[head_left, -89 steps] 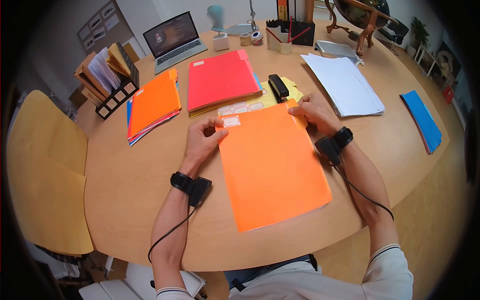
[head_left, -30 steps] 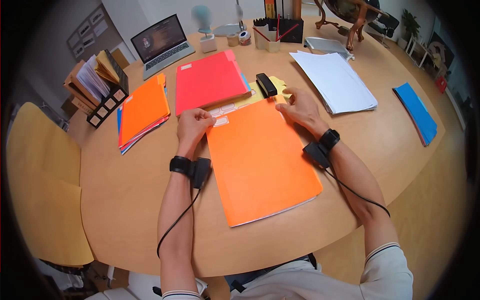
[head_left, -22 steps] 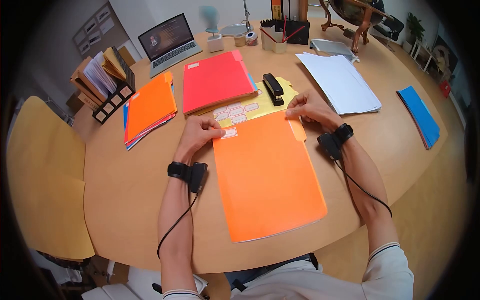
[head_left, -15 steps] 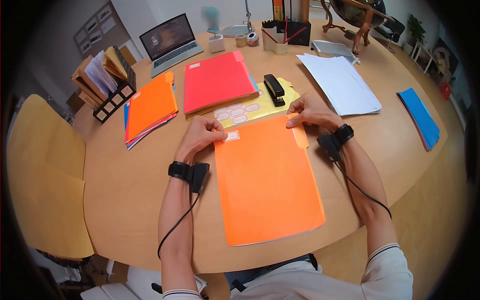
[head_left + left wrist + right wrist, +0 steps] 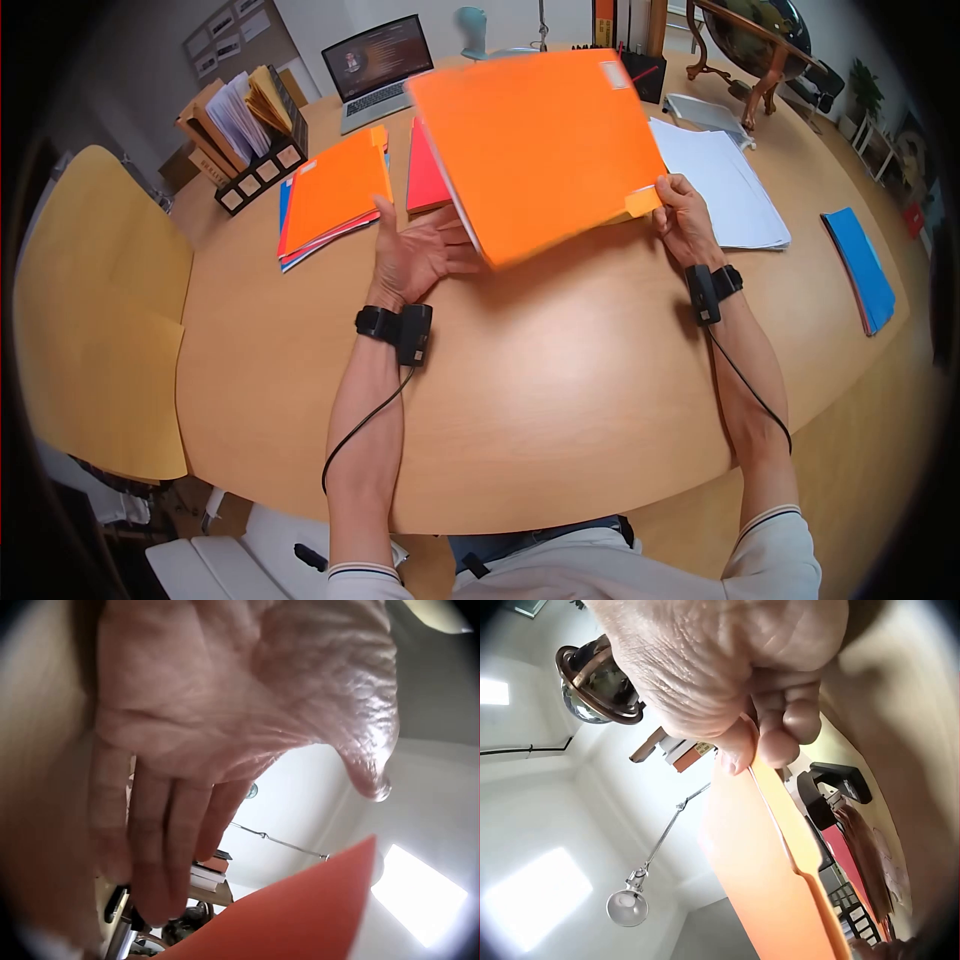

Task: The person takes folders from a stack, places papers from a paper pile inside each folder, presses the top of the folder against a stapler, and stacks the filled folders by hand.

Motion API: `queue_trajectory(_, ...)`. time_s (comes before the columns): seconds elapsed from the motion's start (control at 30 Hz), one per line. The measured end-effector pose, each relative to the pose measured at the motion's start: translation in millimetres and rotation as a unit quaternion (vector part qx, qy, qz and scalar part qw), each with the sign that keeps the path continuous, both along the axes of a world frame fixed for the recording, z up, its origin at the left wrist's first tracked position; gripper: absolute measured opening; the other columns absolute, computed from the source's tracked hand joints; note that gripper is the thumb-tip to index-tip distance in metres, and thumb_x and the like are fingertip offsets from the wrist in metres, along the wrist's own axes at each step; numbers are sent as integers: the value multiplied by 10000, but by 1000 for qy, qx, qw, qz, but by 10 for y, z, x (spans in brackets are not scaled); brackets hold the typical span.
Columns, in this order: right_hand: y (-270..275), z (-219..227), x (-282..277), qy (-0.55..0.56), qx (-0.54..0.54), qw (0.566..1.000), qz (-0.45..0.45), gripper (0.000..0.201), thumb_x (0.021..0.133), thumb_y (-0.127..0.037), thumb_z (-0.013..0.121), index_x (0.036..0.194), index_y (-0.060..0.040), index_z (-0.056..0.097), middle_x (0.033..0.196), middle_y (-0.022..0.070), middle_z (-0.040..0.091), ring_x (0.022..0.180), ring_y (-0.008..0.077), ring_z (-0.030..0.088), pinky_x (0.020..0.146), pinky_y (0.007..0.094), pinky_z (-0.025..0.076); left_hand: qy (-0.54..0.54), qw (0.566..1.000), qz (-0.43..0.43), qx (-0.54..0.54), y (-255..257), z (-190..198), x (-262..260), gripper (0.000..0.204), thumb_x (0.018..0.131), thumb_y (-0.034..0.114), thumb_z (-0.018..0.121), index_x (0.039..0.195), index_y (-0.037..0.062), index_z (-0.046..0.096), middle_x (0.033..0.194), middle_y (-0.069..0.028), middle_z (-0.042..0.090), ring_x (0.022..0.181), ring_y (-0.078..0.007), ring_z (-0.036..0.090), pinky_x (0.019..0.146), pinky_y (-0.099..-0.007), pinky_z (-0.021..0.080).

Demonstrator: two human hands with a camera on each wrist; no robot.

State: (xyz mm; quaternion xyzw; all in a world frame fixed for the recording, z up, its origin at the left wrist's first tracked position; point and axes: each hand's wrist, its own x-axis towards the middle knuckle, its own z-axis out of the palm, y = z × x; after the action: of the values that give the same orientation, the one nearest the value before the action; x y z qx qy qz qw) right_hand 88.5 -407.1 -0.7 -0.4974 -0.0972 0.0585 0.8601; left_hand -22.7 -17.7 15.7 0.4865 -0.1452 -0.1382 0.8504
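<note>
An orange file folder (image 5: 540, 150) is raised above the desk, slightly blurred, with its white label at the top right and its tab at the lower right. My right hand (image 5: 688, 222) pinches it by the tab between thumb and fingers; the right wrist view shows the tabbed edge (image 5: 780, 825) in that grip. Palm up, my left hand (image 5: 418, 255) spreads its straight fingers beside the folder's lower left edge, some fingertips hidden behind it. The left wrist view shows the bare palm (image 5: 225, 690) with the folder's corner (image 5: 300, 907) past the fingers. A black stapler (image 5: 825, 791) appears below the right hand.
A stack of orange and other coloured folders (image 5: 335, 195) lies left, and a pink-red folder (image 5: 425, 170) is partly covered by the raised one. White paper (image 5: 720, 185) lies right, blue folders (image 5: 858, 270) farther right. A laptop (image 5: 375, 65) and file organizer (image 5: 262, 175) stand behind.
The orange folder has come up off the desk and turned about a quarter turn clockwise, away from me. My left hand has let go of it and turned palm up; my right still grips the tab.
</note>
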Motion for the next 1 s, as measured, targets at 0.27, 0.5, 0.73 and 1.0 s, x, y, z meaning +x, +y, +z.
queue_trajectory(0.27, 27, 20, -35, -19, -49, 999, -13, 138, 1019, -165, 641, 968, -70, 554, 828, 30, 620, 535, 113, 587, 491, 215, 500, 26, 975, -2, 221, -461, 263, -177, 484, 1033, 411, 591, 1292, 7, 521, 1015, -240, 730, 706, -223, 719, 614, -308, 596)
queue_trajectory(0.5, 112, 167, -156, -6, -17, 1000, -19, 458, 1041, -271, 604, 1396, -5, 495, 911, 74, 651, 670, 127, 672, 551, 213, 552, 22, 971, 94, 220, -296, 136, -20, 411, 1040, 405, 593, 1189, 26, 543, 761, -136, 685, 515, -148, 601, 446, -243, 456)
queue_trajectory(0.73, 70, 115, -105, -20, -74, 997, 12, 645, 1007, -377, 644, 1428, 64, 434, 911, 104, 650, 643, 145, 649, 547, 229, 523, 45, 920, 388, -22, 446, 29, 159, 408, 1037, 500, 546, 1113, 99, 554, 681, -12, 529, 456, -54, 385, 428, -203, 298)
queue_trajectory(1.0, 90, 122, -116, -11, -92, 996, 12, 544, 993, -318, 666, 1349, 55, 493, 863, 89, 645, 620, 138, 632, 539, 232, 505, 98, 905, 408, -75, 984, -266, 293, 510, 1013, 573, 539, 1062, 65, 529, 645, -1, 424, 463, -68, 333, 434, -231, 240)
